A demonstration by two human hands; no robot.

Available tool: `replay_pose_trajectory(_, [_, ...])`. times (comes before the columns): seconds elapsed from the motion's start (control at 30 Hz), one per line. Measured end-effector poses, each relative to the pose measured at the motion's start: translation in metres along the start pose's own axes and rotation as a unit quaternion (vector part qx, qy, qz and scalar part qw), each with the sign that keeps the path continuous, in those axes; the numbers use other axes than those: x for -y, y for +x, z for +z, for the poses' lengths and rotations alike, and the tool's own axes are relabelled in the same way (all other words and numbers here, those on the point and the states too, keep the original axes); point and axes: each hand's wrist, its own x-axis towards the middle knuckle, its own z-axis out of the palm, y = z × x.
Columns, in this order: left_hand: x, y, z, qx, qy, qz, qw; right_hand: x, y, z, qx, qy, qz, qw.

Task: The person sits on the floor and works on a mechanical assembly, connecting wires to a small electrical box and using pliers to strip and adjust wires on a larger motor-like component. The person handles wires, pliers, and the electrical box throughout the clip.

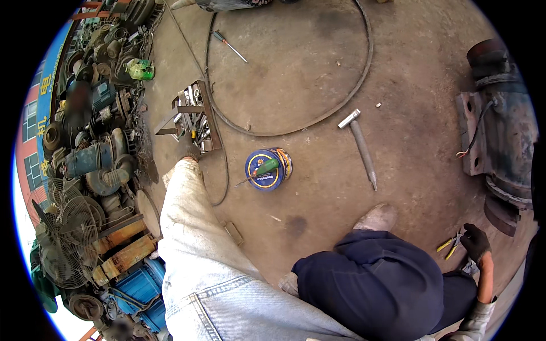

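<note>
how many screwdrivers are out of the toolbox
2 that I can see: a slim screwdriver on the ground inside the curve of the dark cable or hose, and a green-handled screwdriver on the blue-lidded tin. Others may be hidden.

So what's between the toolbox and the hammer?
The cable and the tin, with a screwdriver on top, lie between the toolbox and the hammer, as the head view shows.

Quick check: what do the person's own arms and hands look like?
Behind the dark-gloved left hand runs a long, faded pale-blue denim sleeve with stitched seams. Behind the black-gloved right hand comes a bare forearm, then a pale greyish sleeve.
</note>
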Motion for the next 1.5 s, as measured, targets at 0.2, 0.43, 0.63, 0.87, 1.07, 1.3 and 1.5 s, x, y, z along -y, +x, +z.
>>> replay_pose_trajectory(0.2, [-0.005, 0.014, 0.019, -0.1, -0.045, -0.056, 0.992, -0.012, 0.015, 0.0, -0.01, 0.02, -0.018, 1.0])
replay_pose_trajectory(0.43, [0.006, 0.028, 0.005, -0.111, -0.082, -0.117, 0.983, -0.022, 0.008, 0.002, -0.018, 0.022, 0.003, 1.0])
replay_pose_trajectory(0.63, [-0.012, 0.01, -0.019, -0.203, -0.006, 0.057, 0.977, -0.021, -0.009, -0.009, -0.028, -0.002, 0.024, 0.999])
replay_pose_trajectory(0.87, [0.053, 0.041, 0.002, -0.237, -0.406, 0.071, 0.88, -0.021, 0.01, 0.002, -0.018, 0.011, 0.008, 1.0])
replay_pose_trajectory(1.07, [-0.045, -0.004, -0.019, -0.155, -0.761, -0.026, 0.63, -0.003, -0.019, -0.011, -0.039, 0.019, 0.039, 0.998])
replay_pose_trajectory(1.3, [-0.212, 0.034, -0.069, -0.075, -0.529, 0.161, 0.83, 0.01, -0.004, -0.012, -0.03, -0.002, 0.018, 0.999])
replay_pose_trajectory(1.5, [-0.311, 0.104, -0.028, -0.121, -0.305, 0.095, 0.94, 0.011, -0.028, -0.014, -0.058, 0.031, 0.07, 0.995])
